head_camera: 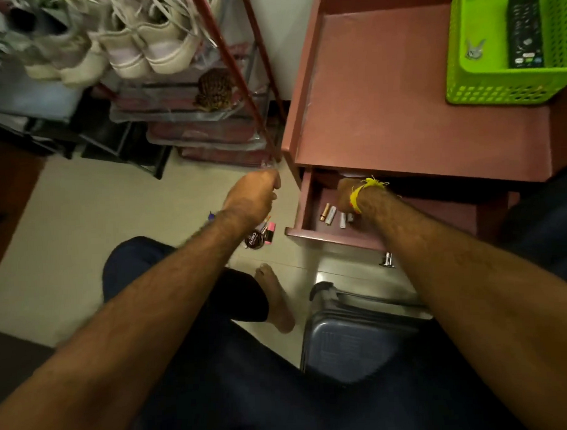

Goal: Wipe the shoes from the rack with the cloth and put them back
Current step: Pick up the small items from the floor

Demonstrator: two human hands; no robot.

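1. Shoes [131,43] sit in pairs on the rack's [238,71] upper shelf at top left, long axes running away from the viewer, heels toward the camera.
2. Left hand [254,191] is clenched beside the rack's red leg; whether it grips anything I cannot tell.
3. Right hand [347,193] reaches into the open drawer [307,194] of the bench [384,98]; its fingers are hidden.
4. Batteries [335,214] lie in the drawer, just beside that hand.
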